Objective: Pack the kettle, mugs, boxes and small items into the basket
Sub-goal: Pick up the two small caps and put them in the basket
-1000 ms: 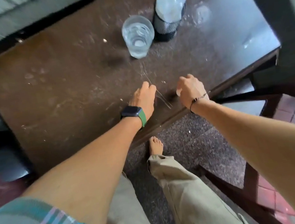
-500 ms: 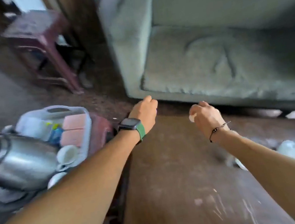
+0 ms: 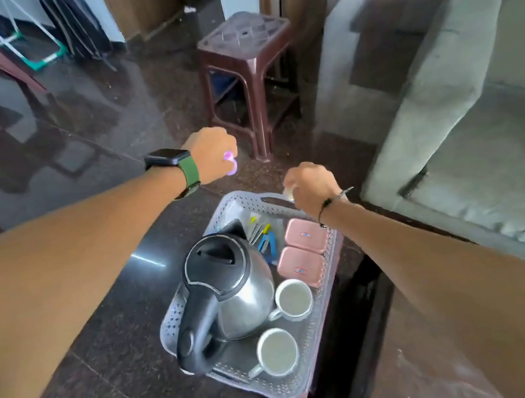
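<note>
Basket (image 3: 320, 308): one, holding one kettle (image 3: 232, 284), two mugs (image 3: 293, 297), two pink boxes (image 3: 307, 236).
Left hand (image 3: 213, 155): fingers curled on a small purple item (image 3: 230, 161).
Right hand (image 3: 311, 185): fingers pinching a small pale item (image 3: 288, 191).

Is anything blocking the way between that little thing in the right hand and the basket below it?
Nothing visible does. The right hand holds a small pale item directly over the basket's far rim, and the far corner of the basket under it looks free; the kettle sits nearer the camera.

Both forearms are bare. A black square smartwatch on a green strap (image 3: 179, 171) circles the left wrist; a thin dark cord bracelet (image 3: 329, 204), perhaps beaded, circles the right.
</note>
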Demonstrator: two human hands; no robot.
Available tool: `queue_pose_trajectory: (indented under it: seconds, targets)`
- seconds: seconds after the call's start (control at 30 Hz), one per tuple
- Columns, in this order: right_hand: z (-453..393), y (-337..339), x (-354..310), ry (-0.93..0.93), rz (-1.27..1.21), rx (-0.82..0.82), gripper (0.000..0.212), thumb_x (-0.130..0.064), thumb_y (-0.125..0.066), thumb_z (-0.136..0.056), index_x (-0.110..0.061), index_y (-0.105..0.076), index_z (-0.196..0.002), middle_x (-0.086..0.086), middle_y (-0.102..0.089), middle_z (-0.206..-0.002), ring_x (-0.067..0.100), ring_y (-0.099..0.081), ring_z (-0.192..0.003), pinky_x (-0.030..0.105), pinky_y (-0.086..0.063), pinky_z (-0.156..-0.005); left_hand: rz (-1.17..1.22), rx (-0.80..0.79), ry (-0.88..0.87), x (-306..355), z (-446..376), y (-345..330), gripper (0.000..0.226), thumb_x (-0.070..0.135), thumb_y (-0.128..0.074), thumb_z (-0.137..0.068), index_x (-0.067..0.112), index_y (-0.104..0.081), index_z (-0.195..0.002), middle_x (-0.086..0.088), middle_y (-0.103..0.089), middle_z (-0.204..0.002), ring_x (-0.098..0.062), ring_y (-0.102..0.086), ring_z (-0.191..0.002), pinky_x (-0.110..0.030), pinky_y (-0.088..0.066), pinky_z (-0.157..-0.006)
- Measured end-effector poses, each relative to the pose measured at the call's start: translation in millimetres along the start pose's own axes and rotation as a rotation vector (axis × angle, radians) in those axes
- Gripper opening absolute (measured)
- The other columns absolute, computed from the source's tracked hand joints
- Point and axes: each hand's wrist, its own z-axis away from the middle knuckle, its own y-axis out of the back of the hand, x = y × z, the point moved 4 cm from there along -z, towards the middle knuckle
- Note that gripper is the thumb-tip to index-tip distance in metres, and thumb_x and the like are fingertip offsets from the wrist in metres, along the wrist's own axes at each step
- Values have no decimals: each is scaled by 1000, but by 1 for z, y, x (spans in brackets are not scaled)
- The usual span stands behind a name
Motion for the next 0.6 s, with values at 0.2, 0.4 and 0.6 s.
queue_pose_trajectory:
  seconds: [0.2,0.4,0.6]
  targets:
    - [-44,-78,-11,44,55,-154,33,1,-46,-82,-11,-63,-107,14,-61,-115,31,-57,-107,31,-47,-88,52,-128,-128,-36,-20,-92,25,6,-46,-86,3,-68,-99,-15,-52,-95,-30,-57,-91,-31,-39,-71]
    - [-65,-130,-4,98,287,-259,39,4,-42,-86,-8,-47,-123,17,-54,-122,33,-57,-107,35,-47,-85,81,-197,-243,-44,-42,-174,21,14,-49,-90,3,-66,-96,-17,-58,-108,-34,-59,-97,-40,-45,-80]
    - [-64,-158,6,148,431,-263,35,2,-46,-86,-3,-48,-121,17,-50,-126,34,-58,-106,39,-49,-84,-88,-84,-374,-29,-67,-208,28,19,-43,-92,1,-64,-97,-18,-61,-109,-34,-54,-109,-41,-41,-96]
